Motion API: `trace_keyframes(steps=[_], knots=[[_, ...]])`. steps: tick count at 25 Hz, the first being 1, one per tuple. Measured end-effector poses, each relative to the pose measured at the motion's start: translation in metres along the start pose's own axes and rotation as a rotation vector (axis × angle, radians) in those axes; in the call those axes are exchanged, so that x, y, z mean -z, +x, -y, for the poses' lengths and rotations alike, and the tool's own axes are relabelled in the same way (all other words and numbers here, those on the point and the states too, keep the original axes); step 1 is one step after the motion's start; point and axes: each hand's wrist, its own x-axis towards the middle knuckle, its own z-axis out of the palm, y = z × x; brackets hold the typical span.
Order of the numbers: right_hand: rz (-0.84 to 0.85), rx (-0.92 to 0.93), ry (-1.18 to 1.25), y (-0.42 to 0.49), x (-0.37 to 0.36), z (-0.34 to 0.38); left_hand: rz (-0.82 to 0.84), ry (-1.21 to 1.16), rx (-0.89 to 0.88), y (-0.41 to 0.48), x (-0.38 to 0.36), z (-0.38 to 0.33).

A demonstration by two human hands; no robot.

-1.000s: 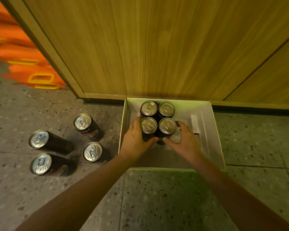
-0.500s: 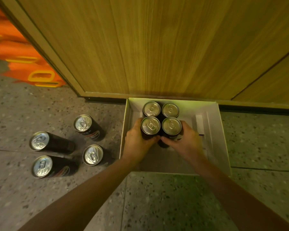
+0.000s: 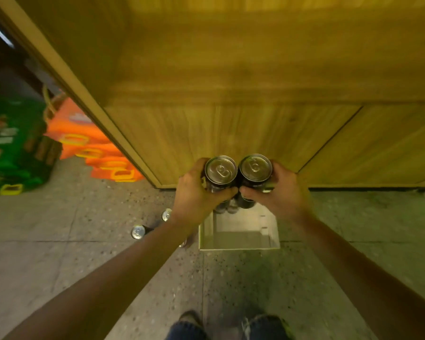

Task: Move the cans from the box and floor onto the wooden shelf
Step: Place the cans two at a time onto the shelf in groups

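Two black cans with silver tops are held high, side by side, in front of the wooden cabinet. My left hand [image 3: 196,197] grips the left can [image 3: 220,173] and my right hand [image 3: 277,195] grips the right can [image 3: 255,169]. Far below them the white box [image 3: 238,241] sits on the floor against the cabinet; dark cans [image 3: 227,207] still in it show just under my hands. Two floor cans [image 3: 138,232] [image 3: 166,214] peek out left of my left forearm, which hides the others. The wooden shelf ledge [image 3: 255,94] runs across above.
Orange packs [image 3: 96,153] and green packs [image 3: 12,148] lie on the floor at the left beyond the cabinet's corner post [image 3: 84,99]. My shoes [image 3: 231,325] stand on the speckled floor at the bottom.
Both hands closed on the two front cans in the box and lifted them up. The view rose far above the floor, so box and floor cans look small.
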Motion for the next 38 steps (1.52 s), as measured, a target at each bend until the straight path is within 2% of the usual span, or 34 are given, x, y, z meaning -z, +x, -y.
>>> trace_keyframes(steps=[9,13,16,24,33,38], knots=[[-0.175,0.158,0.132,-0.012,0.242,0.290,-0.044,-0.094,-0.273,-0.024,0.158,-0.335],[-0.245,0.191,0.230,-0.008,0.315,0.367,-0.027,-0.131,-0.386,-0.016,0.195,-0.439],[-0.301,0.197,0.326,-0.001,0.353,0.400,0.026,-0.199,-0.406,-0.009,0.206,-0.494],[-0.401,0.220,0.350,0.059,0.423,0.419,0.038,-0.250,-0.426,0.045,0.185,-0.582],[-0.272,0.207,0.403,0.176,0.480,0.384,-0.153,-0.205,-0.310,0.139,0.133,-0.623],[-0.239,0.204,0.428,0.215,0.481,0.371,-0.155,-0.193,-0.287,0.175,0.117,-0.624]])
